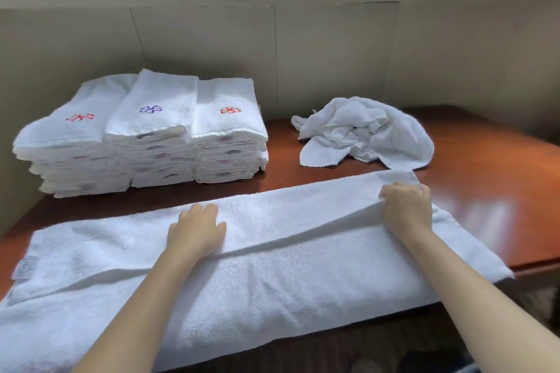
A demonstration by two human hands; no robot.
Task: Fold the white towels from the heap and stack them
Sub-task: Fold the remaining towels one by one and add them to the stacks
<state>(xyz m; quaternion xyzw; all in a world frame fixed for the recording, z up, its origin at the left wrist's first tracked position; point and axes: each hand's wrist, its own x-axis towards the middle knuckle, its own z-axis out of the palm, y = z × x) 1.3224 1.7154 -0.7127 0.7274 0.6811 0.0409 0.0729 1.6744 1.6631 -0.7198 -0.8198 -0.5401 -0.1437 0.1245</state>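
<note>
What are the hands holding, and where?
The right hand grips the towel by its folded edge near the right end; the left hand presses flat on its middle.

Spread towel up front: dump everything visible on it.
The spread towel is white terry, lying lengthwise along the table edge, near side hanging over. A folded-over layer covers its far half; a label shows at the left end. The left hand presses it flat; the right hand grips the layer's edge.

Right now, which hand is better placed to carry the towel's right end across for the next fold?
Probably right. The right hand grips the spread towel near its right end; the left hand lies flat on the middle, suited to pinning it.
</note>
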